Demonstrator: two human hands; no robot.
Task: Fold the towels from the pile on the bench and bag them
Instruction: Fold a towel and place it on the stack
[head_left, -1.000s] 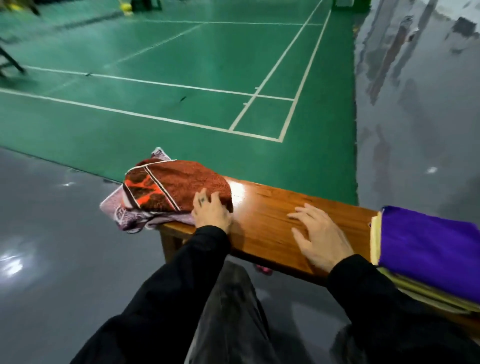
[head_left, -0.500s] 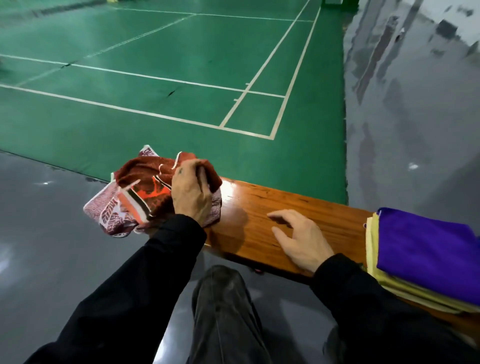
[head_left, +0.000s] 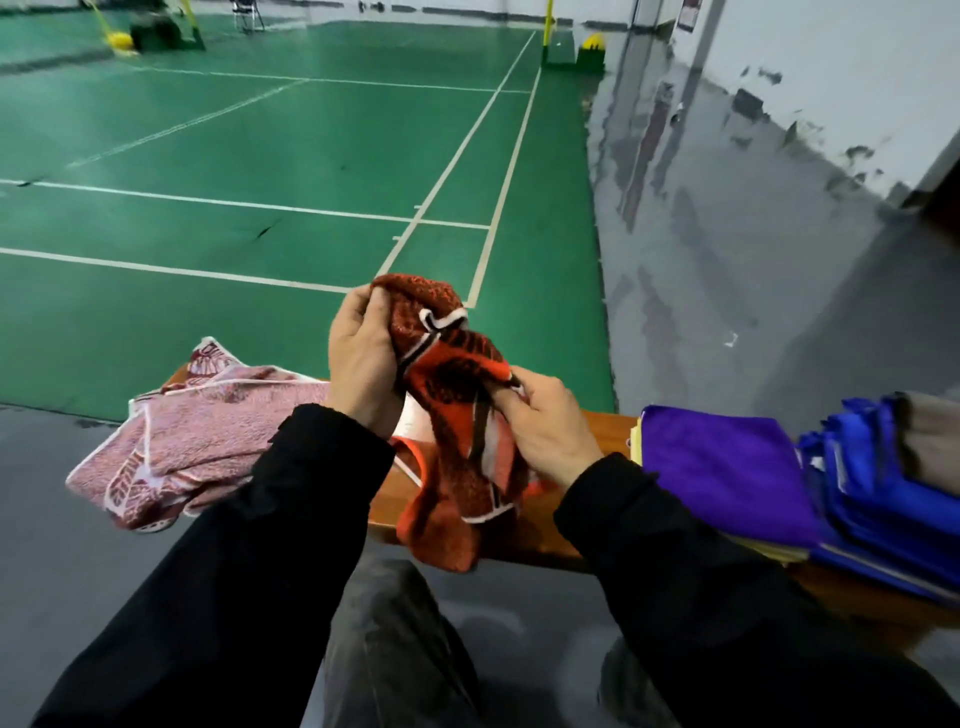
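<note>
A green court floor marked with white lines stretches away from a wooden bench in the foreground, and a glossy grey floor borders it on the right and near the viewer, reflecting pale light. A white wall, scuffed dark along its base, runs along the right side. At the far end stand a yellow post on a green and yellow base, a chair and some blurred green and yellow equipment.

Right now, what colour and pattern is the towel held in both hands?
Rust-red and orange towel with dark and white stripes, seen in the head view.
</note>
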